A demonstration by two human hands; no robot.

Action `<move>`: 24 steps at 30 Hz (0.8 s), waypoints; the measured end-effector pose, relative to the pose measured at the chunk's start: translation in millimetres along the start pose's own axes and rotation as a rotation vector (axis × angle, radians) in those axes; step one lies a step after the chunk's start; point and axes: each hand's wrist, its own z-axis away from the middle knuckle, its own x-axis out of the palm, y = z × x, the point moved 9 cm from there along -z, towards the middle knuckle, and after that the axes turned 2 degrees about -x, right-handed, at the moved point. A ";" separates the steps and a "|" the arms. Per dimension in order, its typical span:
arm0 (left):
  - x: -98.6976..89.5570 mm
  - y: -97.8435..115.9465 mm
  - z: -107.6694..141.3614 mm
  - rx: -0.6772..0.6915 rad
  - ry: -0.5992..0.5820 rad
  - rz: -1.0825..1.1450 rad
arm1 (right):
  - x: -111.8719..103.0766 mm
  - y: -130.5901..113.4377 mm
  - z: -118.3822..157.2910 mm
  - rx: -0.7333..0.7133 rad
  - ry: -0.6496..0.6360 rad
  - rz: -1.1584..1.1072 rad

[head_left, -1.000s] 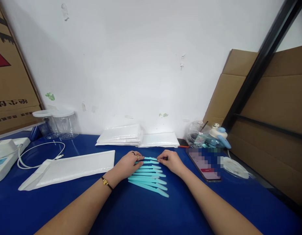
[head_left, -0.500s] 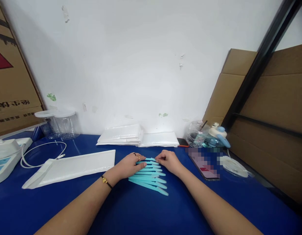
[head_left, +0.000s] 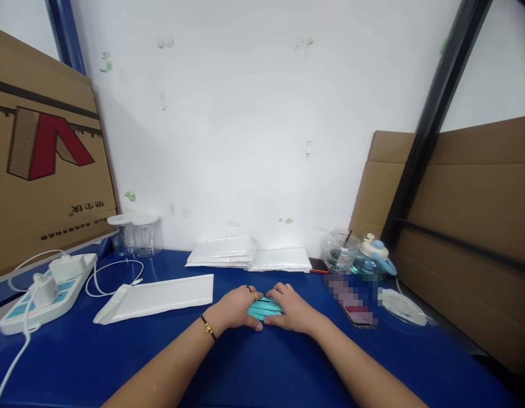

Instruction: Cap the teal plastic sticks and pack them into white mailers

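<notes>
Several slim teal eyebrow razors (head_left: 265, 309) lie bunched together on the blue table between my hands. My left hand (head_left: 240, 307) curves around their left ends, thumb at the near side and fingers at the far side. From the right, my right hand (head_left: 291, 307) closes around the other ends in the same way, hiding their tips. The two thumbs are close together at the near edge of the bunch. To the left of my left hand lies a white padded mailer (head_left: 164, 299), flat on the table.
Stacked white mailers (head_left: 222, 252) lie by the wall. A phone (head_left: 351, 300), a wrapped cup (head_left: 339, 246) and a blue-and-white bottle (head_left: 372, 255) are at right. A power strip (head_left: 50, 292) with cables and clear jars (head_left: 145, 235) occupy the left. Cardboard (head_left: 470, 238) stands along the right side.
The razors were fanned out in a row and are now bunched. My right hand has gone from pinching at one razor's end to wrapping the bunch. The head view has tilted and shifted.
</notes>
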 end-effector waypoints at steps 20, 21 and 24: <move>19.0 67.8 57.9 -0.173 0.184 -0.115 | 15.7 -76.7 58.1 -0.036 -0.044 0.423; 19.7 65.7 59.7 -0.189 0.195 -0.100 | 13.2 -80.0 57.3 -0.051 -0.035 0.442; 19.5 55.6 61.6 -0.255 0.213 -0.004 | -6.0 -87.2 54.1 -0.066 -0.015 0.464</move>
